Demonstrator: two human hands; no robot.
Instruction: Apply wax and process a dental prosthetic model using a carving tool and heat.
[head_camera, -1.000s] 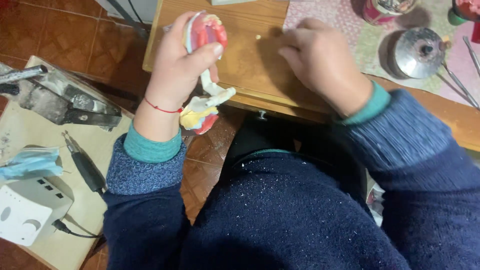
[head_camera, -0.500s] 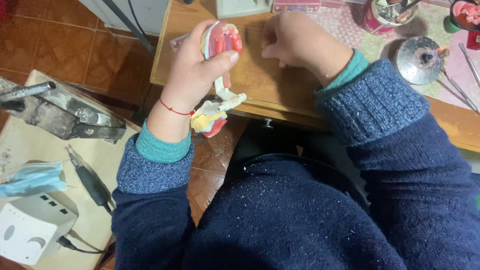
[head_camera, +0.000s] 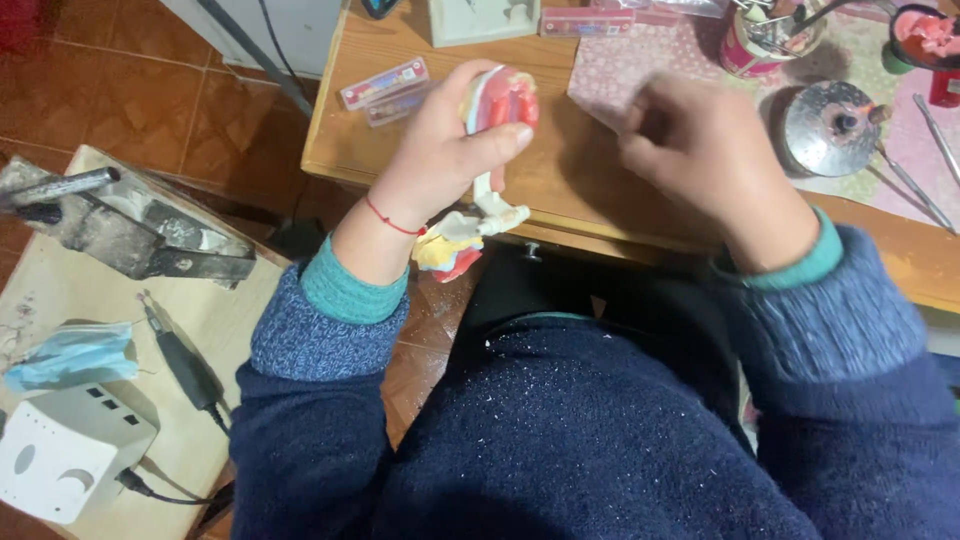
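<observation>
Left hand (head_camera: 440, 150) grips pink denture model (head_camera: 497, 105); right hand (head_camera: 700, 150) blurred above wooden table (head_camera: 560, 180).

Right hand (head_camera: 700, 160) lifted off wooden table (head_camera: 560, 180), shifted right, now blurred.

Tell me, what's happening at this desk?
A person in a dark blue jumper sits at a wooden desk. Their left hand grips a pink and red dental model on a hinged frame, held up over the desk edge. The right hand hovers beside it, blurred, apparently empty. A metal burner stands nearby.
</observation>
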